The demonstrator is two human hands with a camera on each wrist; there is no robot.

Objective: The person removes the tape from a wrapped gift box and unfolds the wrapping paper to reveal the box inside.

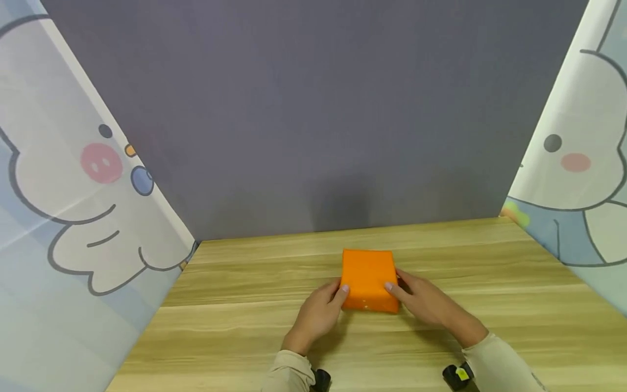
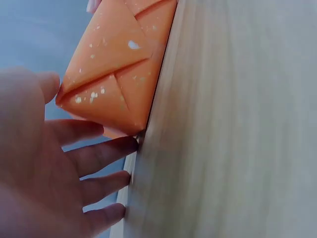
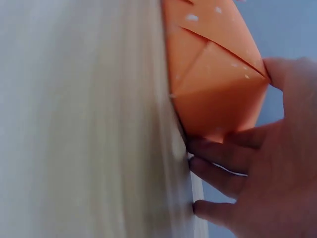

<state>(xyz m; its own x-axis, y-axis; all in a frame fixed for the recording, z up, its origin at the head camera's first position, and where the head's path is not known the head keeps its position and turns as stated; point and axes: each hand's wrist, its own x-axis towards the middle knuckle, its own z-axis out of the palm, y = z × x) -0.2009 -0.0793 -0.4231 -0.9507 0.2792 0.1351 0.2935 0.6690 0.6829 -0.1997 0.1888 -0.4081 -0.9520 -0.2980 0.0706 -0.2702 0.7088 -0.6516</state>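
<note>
An orange folded-paper box (image 1: 368, 272) is at the middle of the wooden table, its plain top facing up. Pale flecks and crossing folded flaps mark its side in both wrist views. My left hand (image 1: 317, 314) holds the left side, thumb at the upper edge and index finger near the lower corner; the other fingers spread apart in the left wrist view. On the opposite side my right hand (image 1: 431, 302) grips the box, thumb on the top edge and fingers low against the side. The box's underside is hidden.
The wood-grained table (image 1: 235, 326) meets a dark grey panel (image 1: 318, 120) at the back. Cartoon-printed sheets (image 1: 54, 179) flank the table on the left and right. Black wrist devices (image 1: 456, 377) show below the light sleeves.
</note>
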